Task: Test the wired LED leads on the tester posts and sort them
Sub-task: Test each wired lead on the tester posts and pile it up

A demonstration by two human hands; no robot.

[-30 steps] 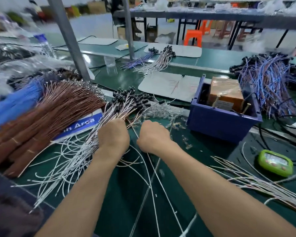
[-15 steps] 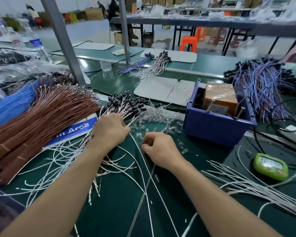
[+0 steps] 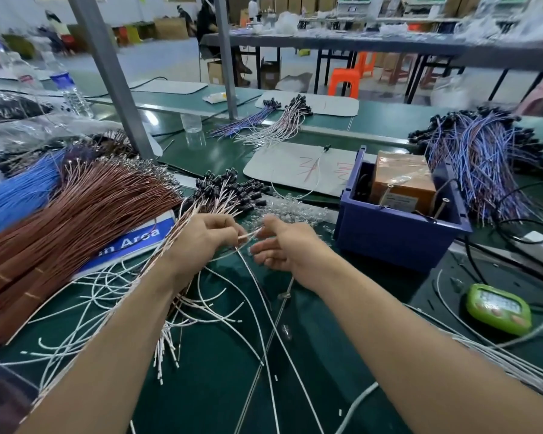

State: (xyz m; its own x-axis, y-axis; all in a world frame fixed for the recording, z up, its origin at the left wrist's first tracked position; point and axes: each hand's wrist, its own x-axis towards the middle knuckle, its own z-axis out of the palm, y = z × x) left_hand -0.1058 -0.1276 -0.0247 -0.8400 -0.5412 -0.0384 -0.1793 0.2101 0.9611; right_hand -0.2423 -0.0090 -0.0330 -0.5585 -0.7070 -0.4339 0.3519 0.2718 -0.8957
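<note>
Your left hand (image 3: 201, 242) has its grip clamped on a bundle of leads (image 3: 182, 220), whose black heads fan out just beyond it. Your right hand (image 3: 284, 247) is close beside it, its grip pinching the tip of one lead (image 3: 247, 237) between the hands. The tester (image 3: 402, 183) sits in the bin (image 3: 389, 236), right of that grip. More leads lie on the table (image 3: 217, 386) below.

Blurred fingertips of right hand (image 3: 282, 245), lead (image 3: 246, 237) ends indistinct
</note>
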